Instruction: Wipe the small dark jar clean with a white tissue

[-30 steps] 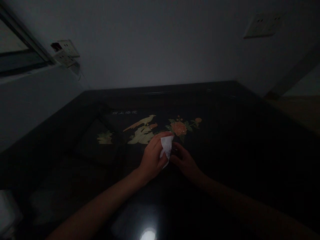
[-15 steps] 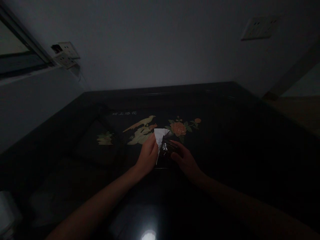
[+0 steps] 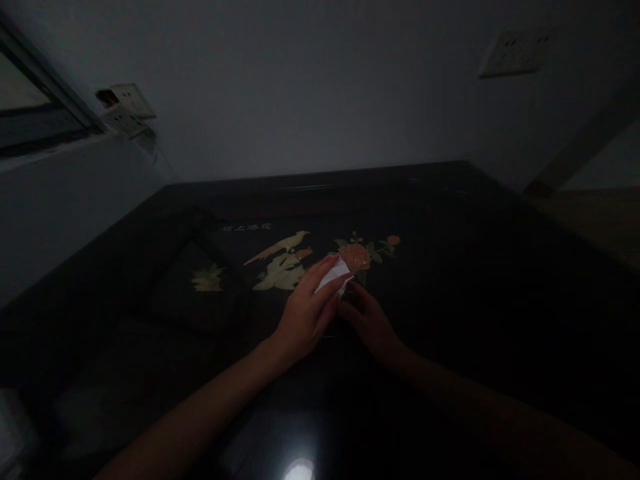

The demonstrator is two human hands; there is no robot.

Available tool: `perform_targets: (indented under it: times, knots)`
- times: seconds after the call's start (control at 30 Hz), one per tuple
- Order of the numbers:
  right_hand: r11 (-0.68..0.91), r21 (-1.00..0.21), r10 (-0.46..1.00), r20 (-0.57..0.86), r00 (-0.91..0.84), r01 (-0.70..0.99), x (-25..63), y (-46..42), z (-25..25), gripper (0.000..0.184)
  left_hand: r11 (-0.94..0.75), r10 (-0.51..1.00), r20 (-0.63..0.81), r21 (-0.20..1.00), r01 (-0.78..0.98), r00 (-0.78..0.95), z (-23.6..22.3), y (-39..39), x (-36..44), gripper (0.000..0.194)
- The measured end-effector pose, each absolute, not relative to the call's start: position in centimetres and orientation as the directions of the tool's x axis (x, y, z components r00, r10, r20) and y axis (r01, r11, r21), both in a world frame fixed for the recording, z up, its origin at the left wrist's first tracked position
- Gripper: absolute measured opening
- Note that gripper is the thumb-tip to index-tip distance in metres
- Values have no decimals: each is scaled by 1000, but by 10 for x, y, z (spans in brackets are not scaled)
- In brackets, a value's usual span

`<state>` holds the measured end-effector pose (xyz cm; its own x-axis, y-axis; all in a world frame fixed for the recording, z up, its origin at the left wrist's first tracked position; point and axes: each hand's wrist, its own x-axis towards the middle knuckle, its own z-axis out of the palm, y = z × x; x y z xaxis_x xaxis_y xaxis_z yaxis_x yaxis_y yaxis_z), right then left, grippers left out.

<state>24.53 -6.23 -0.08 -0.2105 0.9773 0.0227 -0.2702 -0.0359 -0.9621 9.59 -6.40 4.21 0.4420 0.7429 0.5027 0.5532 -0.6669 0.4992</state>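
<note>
My left hand (image 3: 306, 312) is closed on a white tissue (image 3: 334, 272), which shows between its fingers. It presses the tissue over a small, dark, shiny object that is almost wholly covered now; its kind is too dim to tell. From the other side my right hand (image 3: 369, 321) curls its fingers round that object. Both hands meet above a black glossy tabletop (image 3: 425, 280), in front of an inlaid picture of a bird (image 3: 280, 247) and an orange flower (image 3: 355, 256).
A pale wall (image 3: 320, 87) rises behind the table. Sockets (image 3: 131, 100) sit at the left beside a window (image 3: 30, 100), and another socket plate (image 3: 515, 53) is at the right. A whitish object (image 3: 14, 427) stands at the lower left edge. The room is dim.
My left hand has moved right and over the dark object, carrying the tissue across it and hiding the shiny surface seen before. My right hand has stayed nearly in place.
</note>
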Motion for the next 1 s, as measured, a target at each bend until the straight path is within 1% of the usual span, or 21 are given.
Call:
perform_targets:
  times: [0.13, 0.2, 0.23, 0.3, 0.33, 0.47, 0.53, 0.6, 0.7, 0.8, 0.9, 1.0]
  knots:
    - [-47, -959, 973, 21, -232, -281, 246, -63, 1, 49, -571, 821, 450, 660, 488, 352, 50, -67, 99, 40]
    - [-55, -962, 973, 9, -232, -268, 247, -63, 1, 48, -534, 845, 420, 704, 468, 332, 54, -67, 99, 39]
    - [-55, -962, 972, 9, -233, -266, 247, -63, 2, 47, -527, 849, 410, 709, 470, 333, 55, -66, 99, 38]
    - [-51, -961, 970, 18, -242, -273, 247, -63, 3, 44, -544, 839, 419, 675, 498, 348, 56, -62, 96, 34]
    - [-49, -958, 969, 23, -248, -281, 247, -63, 3, 44, -570, 821, 440, 637, 519, 363, 55, -60, 93, 33]
    - [-65, -951, 964, 18, -267, -301, 247, -63, 2, 47, -706, 698, 561, 433, 560, 446, 53, -55, 86, 33]
    - [-72, -954, 962, 11, -273, -291, 247, -63, 1, 49, -744, 659, 576, 405, 530, 484, 51, -56, 86, 36]
    - [-67, -959, 962, 11, -271, -276, 248, -62, -1, 49, -743, 667, 573, 461, 485, 477, 48, -59, 89, 38]
    - [-50, -963, 962, 25, -273, -264, 250, -62, -1, 50, -701, 712, 573, 559, 443, 406, 43, -64, 94, 37]
    - [-38, -968, 949, 42, -311, -248, 251, -62, -1, 53, -685, 727, 584, 581, 440, 360, 40, -65, 97, 34]
    - [-52, -970, 931, 39, -364, -236, 252, -62, -1, 53, -658, 751, 584, 624, 421, 308, 40, -63, 96, 33]
    - [-97, -948, 915, 35, -402, -303, 252, -61, -4, 51, -640, 767, 579, 665, 385, 276, 40, -62, 95, 34]
